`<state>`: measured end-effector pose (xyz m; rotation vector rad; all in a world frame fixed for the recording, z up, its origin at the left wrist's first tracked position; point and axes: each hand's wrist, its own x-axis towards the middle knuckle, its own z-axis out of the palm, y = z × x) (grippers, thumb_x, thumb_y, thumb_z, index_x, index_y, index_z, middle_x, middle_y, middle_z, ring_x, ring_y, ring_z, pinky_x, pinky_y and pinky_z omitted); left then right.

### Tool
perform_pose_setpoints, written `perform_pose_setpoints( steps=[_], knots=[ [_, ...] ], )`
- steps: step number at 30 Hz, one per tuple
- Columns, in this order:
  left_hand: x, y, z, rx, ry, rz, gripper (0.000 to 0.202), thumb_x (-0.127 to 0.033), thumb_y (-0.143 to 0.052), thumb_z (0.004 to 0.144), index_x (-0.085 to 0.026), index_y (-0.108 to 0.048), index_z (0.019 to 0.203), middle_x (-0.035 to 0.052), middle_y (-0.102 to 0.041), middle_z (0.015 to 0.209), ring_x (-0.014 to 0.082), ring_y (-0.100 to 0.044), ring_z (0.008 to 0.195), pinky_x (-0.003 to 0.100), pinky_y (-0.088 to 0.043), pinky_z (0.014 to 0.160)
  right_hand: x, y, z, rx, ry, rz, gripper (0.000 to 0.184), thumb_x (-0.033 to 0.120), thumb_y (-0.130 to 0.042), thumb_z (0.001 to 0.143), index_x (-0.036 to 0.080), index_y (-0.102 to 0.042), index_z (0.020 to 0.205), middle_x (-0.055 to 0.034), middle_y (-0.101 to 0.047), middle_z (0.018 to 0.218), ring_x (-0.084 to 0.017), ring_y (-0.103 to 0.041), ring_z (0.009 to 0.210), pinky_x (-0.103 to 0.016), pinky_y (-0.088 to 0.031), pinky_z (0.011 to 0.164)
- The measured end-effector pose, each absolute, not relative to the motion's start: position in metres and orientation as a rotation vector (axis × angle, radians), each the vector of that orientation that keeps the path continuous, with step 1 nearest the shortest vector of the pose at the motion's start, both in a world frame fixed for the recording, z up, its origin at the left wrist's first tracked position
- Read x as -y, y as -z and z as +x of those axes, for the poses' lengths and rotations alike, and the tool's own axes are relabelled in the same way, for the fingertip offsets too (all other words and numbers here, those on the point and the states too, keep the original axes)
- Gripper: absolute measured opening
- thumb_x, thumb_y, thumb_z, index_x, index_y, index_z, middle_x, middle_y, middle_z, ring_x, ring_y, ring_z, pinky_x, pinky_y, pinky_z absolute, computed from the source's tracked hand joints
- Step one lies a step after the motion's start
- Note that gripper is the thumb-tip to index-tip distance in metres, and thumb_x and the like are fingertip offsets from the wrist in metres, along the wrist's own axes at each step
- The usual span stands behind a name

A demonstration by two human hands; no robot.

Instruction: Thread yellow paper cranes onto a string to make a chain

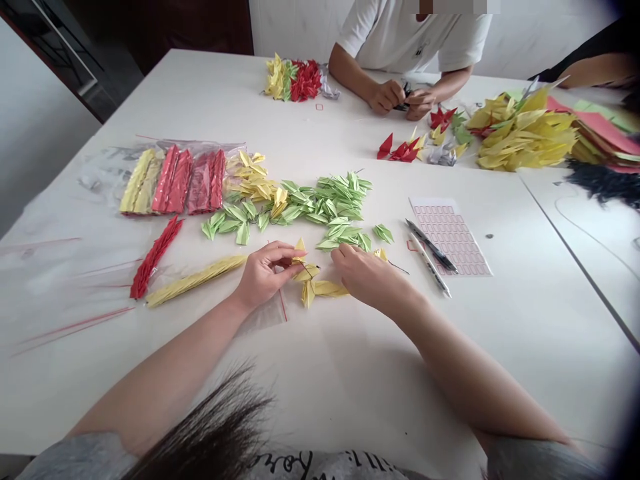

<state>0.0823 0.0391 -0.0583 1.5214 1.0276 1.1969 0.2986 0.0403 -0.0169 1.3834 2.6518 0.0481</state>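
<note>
Carefully, the left hand pinches what looks like a dark thread beside a yellow paper crane, while the right hand rests loosely curved, fingertips down, by more yellow cranes on the white table

My left hand is raised with its fingers curled and pinched inward, while my right hand angles downward just beside it, my left forearm and right forearm reaching across the white table.
</note>
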Motion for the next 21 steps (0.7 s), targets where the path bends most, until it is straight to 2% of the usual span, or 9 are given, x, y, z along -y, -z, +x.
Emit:
perform_pose_setpoints(
  steps=[6,10,14,17,21],
  knots=[
    [-0.039,0.063,0.082,-0.985,-1.169,1.526,0.022,-0.034,-0.078,0.078,-0.021,-0.080,0.096,0.0078,-0.073,0.095,0.0148,-0.066,0.080,0.023,-0.055,0.067,-0.038,0.009,0.296,-2.606,-0.068,1.338,0.030,-0.012,-0.044,0.075,0.015,-0.056,0.081,-0.0080,-0.059,0.077,-0.016,-0.050,0.054,-0.031,-0.024,0.048],
    [-0.038,0.062,0.081,-1.009,-1.181,1.609,0.025,-0.032,-0.075,0.081,-0.020,-0.078,0.103,0.0080,-0.072,0.097,0.0132,-0.065,0.078,0.022,-0.055,0.065,-0.039,0.000,0.297,-2.537,0.018,1.391,0.024,-0.005,-0.044,0.083,0.015,-0.056,0.089,-0.0043,-0.057,0.077,-0.013,-0.044,0.050,-0.030,-0.021,0.046],
    [-0.036,0.060,0.081,-1.026,-1.207,1.757,0.024,-0.023,-0.072,0.084,-0.022,-0.077,0.107,0.0058,-0.069,0.097,0.0110,-0.065,0.078,0.020,-0.054,0.067,-0.038,-0.002,0.296,-2.594,0.026,1.319,0.018,0.001,-0.045,0.089,0.015,-0.055,0.094,-0.0056,-0.059,0.086,-0.016,-0.054,0.064,-0.029,-0.026,0.052],
    [-0.036,0.061,0.081,-1.035,-1.230,1.839,0.028,-0.017,-0.071,0.083,-0.023,-0.076,0.110,0.0050,-0.070,0.100,0.0106,-0.065,0.080,0.020,-0.055,0.073,-0.038,0.002,0.290,-2.701,0.033,1.146,0.019,-0.001,-0.045,0.088,0.014,-0.056,0.092,-0.0076,-0.060,0.091,-0.020,-0.059,0.077,-0.029,-0.031,0.060],
    [-0.036,0.062,0.080,-1.039,-1.272,1.874,0.031,-0.014,-0.070,0.083,-0.023,-0.075,0.112,0.0052,-0.071,0.101,0.0112,-0.066,0.083,0.021,-0.055,0.077,-0.036,0.008,0.285,-2.661,-0.009,1.144,0.023,-0.006,-0.044,0.083,0.013,-0.056,0.090,-0.0076,-0.060,0.084,-0.020,-0.056,0.071,-0.030,-0.029,0.059]
  ],
)
